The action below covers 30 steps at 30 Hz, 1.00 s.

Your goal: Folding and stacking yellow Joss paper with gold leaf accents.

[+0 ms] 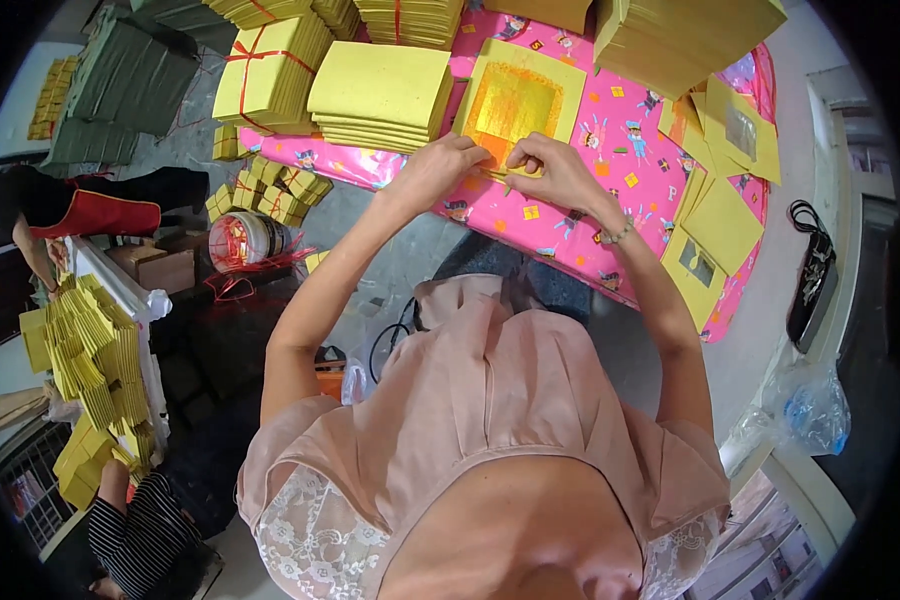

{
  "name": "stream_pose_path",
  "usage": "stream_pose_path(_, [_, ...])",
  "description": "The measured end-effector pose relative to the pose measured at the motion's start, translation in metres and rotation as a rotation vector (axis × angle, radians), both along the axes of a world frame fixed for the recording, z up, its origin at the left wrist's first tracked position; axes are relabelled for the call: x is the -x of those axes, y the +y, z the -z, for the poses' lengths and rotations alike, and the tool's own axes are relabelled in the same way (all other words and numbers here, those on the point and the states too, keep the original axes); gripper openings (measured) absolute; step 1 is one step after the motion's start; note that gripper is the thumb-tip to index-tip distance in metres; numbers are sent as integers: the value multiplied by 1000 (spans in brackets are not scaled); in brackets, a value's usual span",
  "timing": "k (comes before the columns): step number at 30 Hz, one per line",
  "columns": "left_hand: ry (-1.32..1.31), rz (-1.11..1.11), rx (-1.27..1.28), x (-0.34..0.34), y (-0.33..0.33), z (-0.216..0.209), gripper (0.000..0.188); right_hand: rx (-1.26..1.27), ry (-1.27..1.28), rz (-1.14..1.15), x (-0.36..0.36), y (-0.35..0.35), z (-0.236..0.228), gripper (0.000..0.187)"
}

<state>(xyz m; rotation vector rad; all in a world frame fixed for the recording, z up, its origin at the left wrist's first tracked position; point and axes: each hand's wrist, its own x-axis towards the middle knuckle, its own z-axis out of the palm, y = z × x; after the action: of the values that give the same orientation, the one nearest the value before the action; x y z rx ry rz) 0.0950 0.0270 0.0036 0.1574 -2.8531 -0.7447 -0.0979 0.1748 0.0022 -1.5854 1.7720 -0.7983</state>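
A yellow paper sheet (568,80) lies on the pink patterned table cover, with an orange-bordered gold square (518,100) at its middle. My left hand (442,170) is closed at the sheet's near left part, thumb and fingertips pinching its near edge. Close beside it, my right hand (558,176) pinches that same near edge, its fingers curled inward. What exactly lies between the fingertips is partly hidden. Just left of the sheet rests a stack of folded yellow paper (380,85), which neither hand grips.
Bundles of yellow paper tied with red string (270,75) stand at the far left. A tall yellow stack (680,45) rises at the far right. Loose yellow sheets (725,225) overlap along the right side. Two people work at a side table (153,370) on the left.
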Motion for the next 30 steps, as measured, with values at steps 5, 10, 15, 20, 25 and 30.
stream_pose_path(5, [-27, 11, 55, -1, 3, -8, 24, 122, 117, 26, -13, 10, -7, 33])
stream_pose_path(10, [26, 24, 120, 1, 3, -10, 24, 313, 370, 58, -27, 14, -4, 25])
stream_pose_path(15, [88, -111, 241, 10, 15, -3, 37, 350, 405, 53, -13, 5, -7, 15])
stream_pose_path(20, [417, -128, 301, 22, 33, -12, 52, 13, -19, 110, 39, -20, -22, 23])
stream_pose_path(25, [156, -194, 192, 51, 27, 1, 66, 130, 113, 293, 85, -58, -15, 27])
stream_pose_path(30, [111, -240, 188, 78, 16, 11, 70, 145, 296, 356, 104, -76, 0, 28])
